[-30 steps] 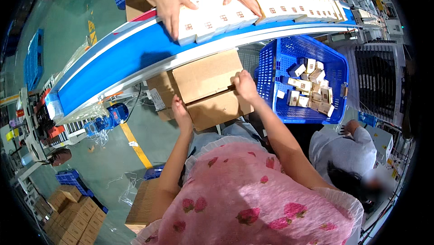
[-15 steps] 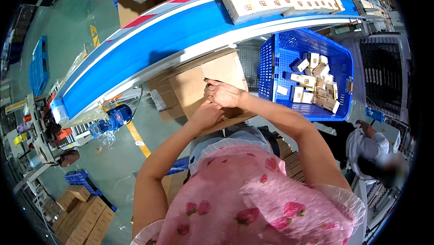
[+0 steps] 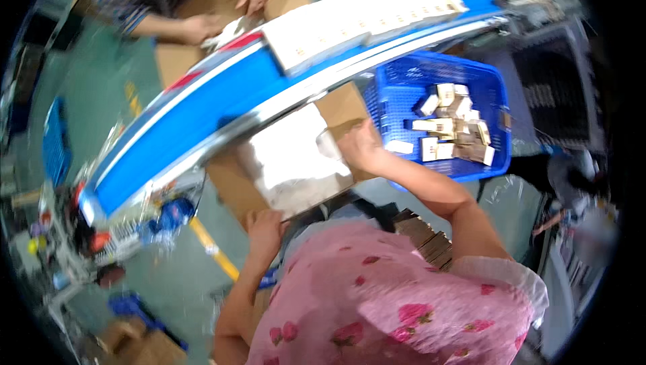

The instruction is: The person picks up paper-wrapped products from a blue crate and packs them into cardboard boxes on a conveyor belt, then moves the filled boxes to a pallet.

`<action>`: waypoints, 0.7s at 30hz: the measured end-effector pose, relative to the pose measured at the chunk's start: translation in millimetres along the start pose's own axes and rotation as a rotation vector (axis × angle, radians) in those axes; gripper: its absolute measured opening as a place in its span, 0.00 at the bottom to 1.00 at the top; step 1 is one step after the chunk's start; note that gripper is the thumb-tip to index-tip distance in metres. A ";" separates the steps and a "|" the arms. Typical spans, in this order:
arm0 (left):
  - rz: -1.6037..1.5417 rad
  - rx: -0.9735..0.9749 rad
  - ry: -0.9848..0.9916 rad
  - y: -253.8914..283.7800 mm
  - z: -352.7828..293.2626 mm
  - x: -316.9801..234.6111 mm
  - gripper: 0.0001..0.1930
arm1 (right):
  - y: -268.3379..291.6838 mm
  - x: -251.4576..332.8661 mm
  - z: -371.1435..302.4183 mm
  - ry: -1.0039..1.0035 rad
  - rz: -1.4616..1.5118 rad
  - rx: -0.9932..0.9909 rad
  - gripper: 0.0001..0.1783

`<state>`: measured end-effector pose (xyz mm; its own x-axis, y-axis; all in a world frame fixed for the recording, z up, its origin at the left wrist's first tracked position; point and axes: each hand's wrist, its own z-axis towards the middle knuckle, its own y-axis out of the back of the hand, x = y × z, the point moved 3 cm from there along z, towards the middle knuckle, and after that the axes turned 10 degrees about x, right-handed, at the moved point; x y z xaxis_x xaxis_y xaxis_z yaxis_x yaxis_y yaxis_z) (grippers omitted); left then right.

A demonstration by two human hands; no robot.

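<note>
In front of me sits a cardboard carton point(image 3: 237, 178) with its flaps spread to the sides. Bright white contents point(image 3: 296, 156) fill the opening; glare and blur hide whether they are boxes or a liner. My left hand point(image 3: 266, 227) is at the near left corner, its fingers curled over the left flap's edge. On the right, my right hand point(image 3: 361, 146) is closed on the right flap point(image 3: 342, 106). Both hands are blurred by motion.
A curved blue conveyor point(image 3: 195, 119) with a row of white boxes point(image 3: 363, 22) runs just beyond the carton. At right stands a blue basket point(image 3: 404, 69) of small boxes point(image 3: 457, 123). Across the belt, another person's hands point(image 3: 202, 28) work over an open carton point(image 3: 176, 65).
My hands were together on the carton's closed top; they have parted to either side and the flaps are open, showing white contents. The belt's boxes shifted left. The other person's both hands came into view.
</note>
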<state>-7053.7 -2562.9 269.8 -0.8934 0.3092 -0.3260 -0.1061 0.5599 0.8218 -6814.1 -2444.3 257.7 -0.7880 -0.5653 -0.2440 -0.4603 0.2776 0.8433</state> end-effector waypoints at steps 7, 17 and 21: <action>0.028 -0.411 0.245 -37.2 69.3 6.8 0.32 | 64.8 29.2 58.1 0.057 0.901 -0.741 0.07; -0.712 -0.657 0.483 -31.6 -5.2 110.6 0.14 | -44.2 101.0 47.1 0.162 0.526 -0.434 0.16; -1.393 -0.688 0.274 -33.5 17.1 123.2 0.19 | -51.6 98.3 49.5 0.123 0.562 -0.431 0.16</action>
<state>-7152.8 -2530.5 194.0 0.0304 -0.3157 -0.9484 -0.9809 -0.1916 0.0324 -6888.0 -2475.8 166.5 -0.7949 -0.5175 0.3168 0.2237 0.2354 0.9458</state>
